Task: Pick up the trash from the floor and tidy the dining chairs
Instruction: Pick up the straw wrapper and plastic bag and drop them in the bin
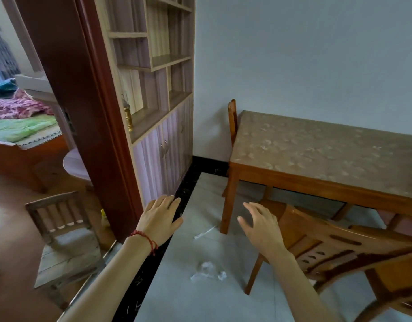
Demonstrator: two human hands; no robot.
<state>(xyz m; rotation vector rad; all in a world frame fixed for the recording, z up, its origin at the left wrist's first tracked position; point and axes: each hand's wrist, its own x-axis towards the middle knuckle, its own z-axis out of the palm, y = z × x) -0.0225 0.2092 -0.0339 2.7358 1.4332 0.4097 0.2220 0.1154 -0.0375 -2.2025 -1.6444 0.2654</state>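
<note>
Both hands are held out in front with nothing in them; the left hand (159, 218), with a red cord bracelet (146, 240) at its wrist, has its fingers straight and spread, palm down; the right hand (260, 227) is loosely open, fingers gently bent, hovering just left of the near dining chair (335, 249). That posture reads as a reach being set up, not a grasp. The near chair stands pulled out and askew from the dining table (325, 149), which is probably why it needs tidying; a second chair (232, 117) sits tucked against the table's far left end by the wall. The trash lies on the grey floor (177, 298): crumpled clear plastic (208, 271) near, below and between the hands, and a thin white scrap (205, 232) farther on, near the table leg. A small wooden chair (63, 231) stands at left by the door frame (84, 108). No writing or labels are legible.
</note>
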